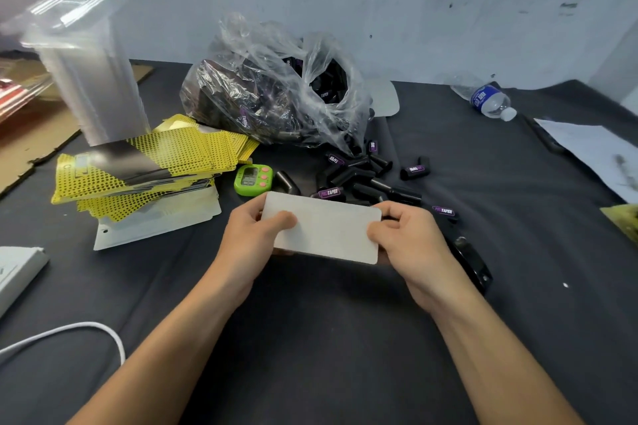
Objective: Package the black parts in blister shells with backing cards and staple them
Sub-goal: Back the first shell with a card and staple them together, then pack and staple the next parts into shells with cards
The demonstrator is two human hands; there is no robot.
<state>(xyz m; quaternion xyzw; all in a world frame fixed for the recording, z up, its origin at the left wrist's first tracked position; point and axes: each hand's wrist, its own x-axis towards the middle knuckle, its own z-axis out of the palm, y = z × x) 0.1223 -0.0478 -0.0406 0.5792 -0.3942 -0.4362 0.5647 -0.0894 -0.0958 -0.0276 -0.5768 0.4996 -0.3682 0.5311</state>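
Beyond the backing card (324, 231) that the left hand (255, 238) and right hand (411, 245) are pinching by its ends, black parts (362, 179) are lying at one o'clock, nearer the right.

Card (324, 228) held plain side up; black parts (366, 179) scattered behind; shells (86, 79) stacked left.

— What is worn on the arms?
— Both forearms are bare as far as the view reaches.
— And the hands?
— The left hand (255, 235) and the right hand (411, 245) are bare as well.
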